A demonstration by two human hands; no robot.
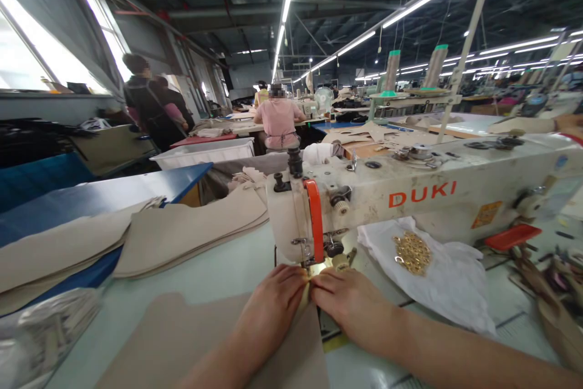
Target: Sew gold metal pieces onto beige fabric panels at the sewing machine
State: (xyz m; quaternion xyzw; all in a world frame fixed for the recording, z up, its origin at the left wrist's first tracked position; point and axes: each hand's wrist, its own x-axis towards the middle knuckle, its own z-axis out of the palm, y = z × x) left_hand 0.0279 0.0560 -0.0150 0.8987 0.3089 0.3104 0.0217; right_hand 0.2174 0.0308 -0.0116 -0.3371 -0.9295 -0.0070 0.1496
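Observation:
Both of my hands meet under the head of a white sewing machine [364,186] marked DUKI, close by its lit needle area. With curled fingers, my left hand [273,301] is closed on the edge of a beige fabric panel [182,334] that lies flat on the pale table. My right hand [348,295] pinches the same edge from the other side, its fingertips touching or nearly touching the left ones. The fingers hide the fabric edge at the presser foot. An orange-red lever guard [314,219] runs down the machine head just above.
Stacked beige panels [191,225] lie at the left, beside a crumpled clear plastic bag [64,328]. Right of the needle, small gold metal pieces [412,253] rest on a white cloth [455,280]. Thread cones [390,72] stand behind. A person in pink [280,119] sits ahead.

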